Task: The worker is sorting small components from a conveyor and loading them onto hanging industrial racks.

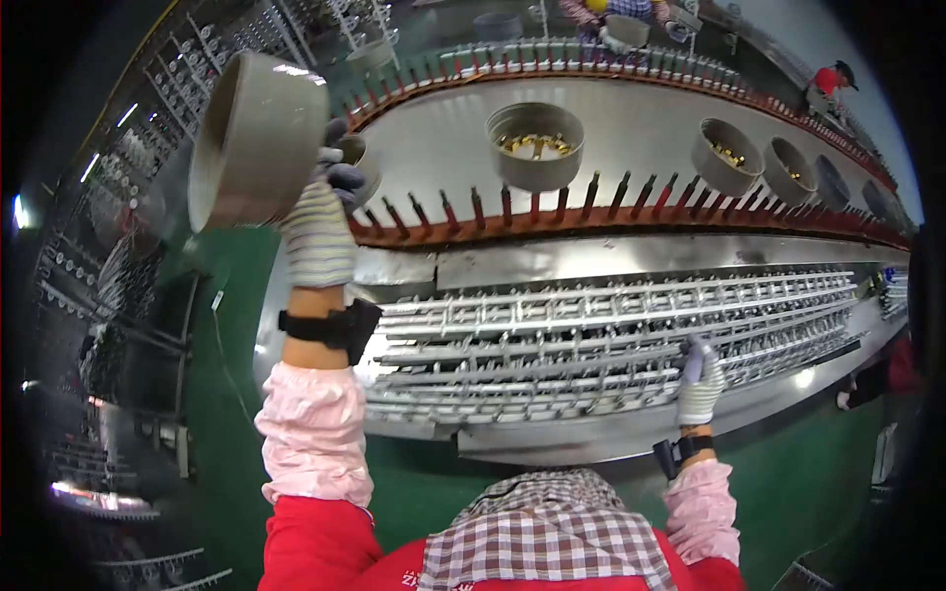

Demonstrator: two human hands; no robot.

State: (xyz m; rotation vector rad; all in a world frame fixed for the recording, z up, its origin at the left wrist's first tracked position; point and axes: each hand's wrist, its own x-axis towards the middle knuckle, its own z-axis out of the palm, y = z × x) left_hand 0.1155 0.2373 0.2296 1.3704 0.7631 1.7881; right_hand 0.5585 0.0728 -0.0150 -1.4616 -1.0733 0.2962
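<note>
At the upper left, my left hand, in a striped glove with grey fingertips, is closed on a large beige round tub. The tub is tipped on its side and raised beside the bench, and its inside is mostly turned away. My right hand, gloved the same way, is over the right part of a long rack of silvery metal bars. Its fingers look drawn together at a bar; whatever they pinch is too small to make out.
Beyond the rack runs a conveyor rail with upright dark and red pegs. Behind it, a metal tabletop carries a tub of gold-coloured parts and several similar tubs. Hanging racks stand left; other people work at the far side and right.
</note>
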